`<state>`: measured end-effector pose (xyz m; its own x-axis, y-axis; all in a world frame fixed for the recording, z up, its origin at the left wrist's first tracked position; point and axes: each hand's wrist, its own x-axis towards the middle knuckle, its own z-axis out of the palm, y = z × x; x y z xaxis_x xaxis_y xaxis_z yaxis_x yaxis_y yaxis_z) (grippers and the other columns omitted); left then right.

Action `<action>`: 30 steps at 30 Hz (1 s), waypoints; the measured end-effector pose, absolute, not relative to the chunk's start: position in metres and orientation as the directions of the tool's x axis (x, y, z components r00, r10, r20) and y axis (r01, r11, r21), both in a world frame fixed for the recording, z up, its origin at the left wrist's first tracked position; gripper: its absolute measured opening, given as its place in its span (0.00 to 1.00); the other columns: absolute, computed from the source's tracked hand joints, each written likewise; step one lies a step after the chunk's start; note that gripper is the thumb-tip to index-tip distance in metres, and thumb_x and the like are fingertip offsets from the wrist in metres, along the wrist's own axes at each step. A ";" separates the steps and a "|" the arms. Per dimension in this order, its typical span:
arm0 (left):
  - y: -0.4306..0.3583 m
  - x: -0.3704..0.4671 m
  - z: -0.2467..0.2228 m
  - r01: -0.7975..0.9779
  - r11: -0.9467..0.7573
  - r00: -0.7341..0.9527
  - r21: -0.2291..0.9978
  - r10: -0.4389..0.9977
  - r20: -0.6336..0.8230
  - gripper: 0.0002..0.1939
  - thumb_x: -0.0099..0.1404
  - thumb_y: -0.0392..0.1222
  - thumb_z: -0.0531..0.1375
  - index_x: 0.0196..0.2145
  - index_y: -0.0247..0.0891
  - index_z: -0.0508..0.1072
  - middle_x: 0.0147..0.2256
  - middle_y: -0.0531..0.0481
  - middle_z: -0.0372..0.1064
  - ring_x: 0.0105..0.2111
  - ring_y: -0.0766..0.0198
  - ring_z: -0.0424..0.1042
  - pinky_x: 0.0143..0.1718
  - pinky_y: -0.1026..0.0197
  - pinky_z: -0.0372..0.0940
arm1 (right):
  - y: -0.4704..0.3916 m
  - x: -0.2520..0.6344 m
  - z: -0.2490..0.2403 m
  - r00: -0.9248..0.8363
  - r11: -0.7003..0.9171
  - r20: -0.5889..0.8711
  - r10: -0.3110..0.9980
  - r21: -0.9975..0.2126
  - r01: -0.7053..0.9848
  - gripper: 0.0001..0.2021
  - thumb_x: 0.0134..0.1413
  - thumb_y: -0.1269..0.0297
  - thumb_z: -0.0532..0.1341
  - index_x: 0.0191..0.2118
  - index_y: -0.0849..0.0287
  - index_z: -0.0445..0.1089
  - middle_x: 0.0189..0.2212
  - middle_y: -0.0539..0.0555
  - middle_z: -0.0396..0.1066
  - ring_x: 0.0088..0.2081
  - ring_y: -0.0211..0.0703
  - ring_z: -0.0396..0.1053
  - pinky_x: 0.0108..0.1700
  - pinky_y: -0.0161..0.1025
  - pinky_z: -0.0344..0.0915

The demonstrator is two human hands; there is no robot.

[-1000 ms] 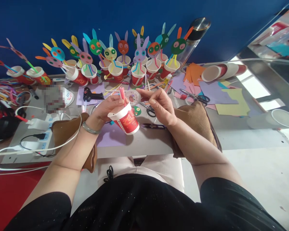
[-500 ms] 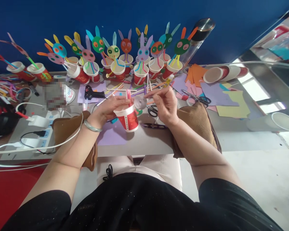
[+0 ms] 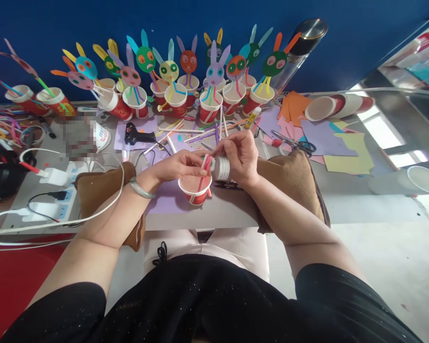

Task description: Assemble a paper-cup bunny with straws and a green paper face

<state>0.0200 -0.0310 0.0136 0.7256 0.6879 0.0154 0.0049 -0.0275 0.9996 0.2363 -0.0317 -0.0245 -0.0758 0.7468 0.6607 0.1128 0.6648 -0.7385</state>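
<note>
My left hand (image 3: 180, 164) is closed at the rim of a red-and-white paper cup (image 3: 195, 197), its thumb pressing pink straws (image 3: 204, 174) to the cup's far side. The cup tips its mouth toward me, and a bit of straw shows below the rim on its right. Just to the right, my right hand (image 3: 242, 159) is closed on a roll of clear tape (image 3: 222, 169), turned edge-on beside the cup. Its fingertips reach toward the left hand; any strip of tape between them is too fine to make out.
Paper cups with rabbit-faced straw figures (image 3: 214, 74) line the back. A black glue gun (image 3: 139, 136), scissors (image 3: 300, 145), coloured paper (image 3: 350, 159) and loose straws lie about. Brown cushions (image 3: 293, 186) sit under my forearms. A white cable crosses near a power strip (image 3: 62, 207).
The cup has moved slightly right and nearer, tipping its mouth toward me. The tape roll has turned from face-on to edge-on and moved right, closer against my right hand.
</note>
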 end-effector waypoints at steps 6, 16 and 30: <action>-0.034 0.025 0.016 0.031 -0.050 0.779 0.998 0.627 0.007 0.19 0.61 0.59 0.75 0.32 0.38 0.87 0.41 0.41 0.80 0.51 0.50 0.76 0.61 0.48 0.65 | -0.031 0.238 -0.026 -0.074 0.686 0.684 0.726 -0.711 0.156 0.13 0.74 0.46 0.60 0.45 0.49 0.72 0.32 0.49 0.71 0.32 0.40 0.72 0.38 0.43 0.75; -0.036 0.026 0.013 0.006 -0.078 0.793 0.997 0.608 0.043 0.21 0.63 0.61 0.73 0.34 0.38 0.87 0.38 0.44 0.75 0.43 0.57 0.73 0.52 0.53 0.67 | -0.039 0.234 -0.028 -0.157 0.724 0.707 0.689 -0.676 0.133 0.12 0.75 0.49 0.59 0.45 0.50 0.71 0.31 0.48 0.72 0.31 0.40 0.72 0.35 0.43 0.74; -0.032 0.018 0.017 0.032 -0.004 0.757 0.999 0.653 -0.022 0.19 0.59 0.57 0.77 0.32 0.37 0.87 0.37 0.44 0.76 0.40 0.59 0.74 0.48 0.55 0.68 | -0.036 0.248 -0.019 -0.084 0.691 0.694 0.715 -0.684 0.234 0.17 0.71 0.41 0.61 0.43 0.50 0.72 0.32 0.50 0.72 0.35 0.42 0.74 0.42 0.46 0.76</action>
<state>0.0179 -0.0322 0.0174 0.7569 0.6532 -0.0220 0.0324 -0.0040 0.9995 0.2477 -0.0361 -0.0192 -0.0839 0.7150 0.6941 0.2338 0.6912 -0.6838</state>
